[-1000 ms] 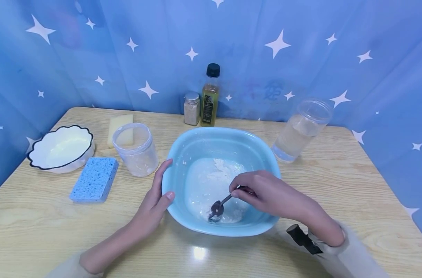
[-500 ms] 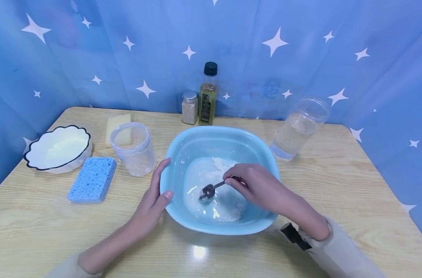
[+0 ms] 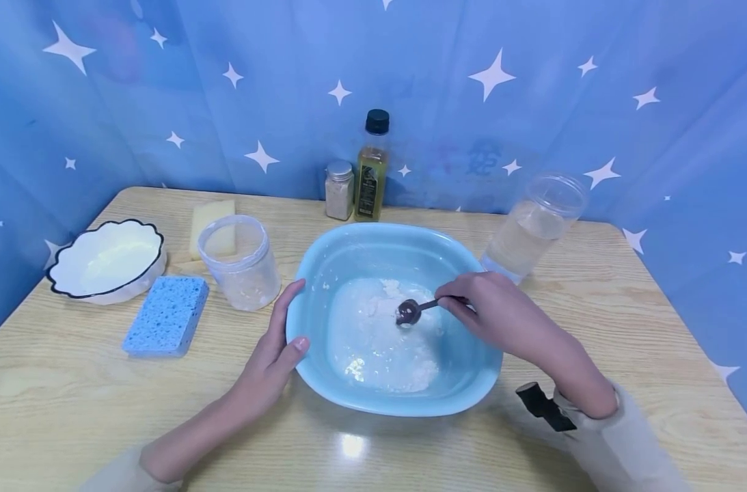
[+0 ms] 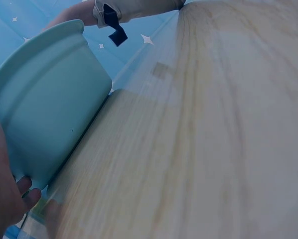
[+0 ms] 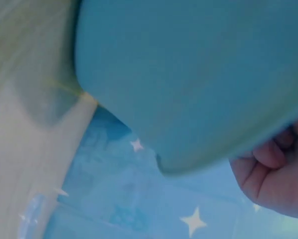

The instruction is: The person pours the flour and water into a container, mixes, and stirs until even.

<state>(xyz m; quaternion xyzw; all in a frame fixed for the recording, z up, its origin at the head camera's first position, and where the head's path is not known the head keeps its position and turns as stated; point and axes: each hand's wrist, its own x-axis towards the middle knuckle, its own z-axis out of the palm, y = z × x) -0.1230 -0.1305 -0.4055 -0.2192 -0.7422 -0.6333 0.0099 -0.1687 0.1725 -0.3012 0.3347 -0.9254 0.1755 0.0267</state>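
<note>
A light blue basin [image 3: 324,273] stands mid-table and holds white flour and cloudy water [image 3: 379,342]. My right hand [image 3: 480,311] reaches over its right rim and pinches the handle of a dark spoon [image 3: 409,311], whose bowl sits in the mix near the middle. My left hand [image 3: 275,355] rests against the basin's left rim with straight fingers and the thumb on the edge. The left wrist view shows the basin's outer wall [image 4: 44,114] and the wooden table [image 4: 214,139]. In the right wrist view the basin wall [image 5: 189,74] fills the frame, with curled fingers [image 5: 278,174] at lower right.
To the left stand a clear plastic jar [image 3: 240,263], a blue sponge [image 3: 166,316], a yellow sponge [image 3: 212,222] and a white scalloped bowl [image 3: 105,261]. A spice jar [image 3: 339,190] and an oil bottle [image 3: 371,169] stand behind. A clear jar of water [image 3: 533,229] stands at right.
My right hand has swept the spoon from the basin's near side, round to the left, then up and right to the middle. The left hand has stayed on the rim.
</note>
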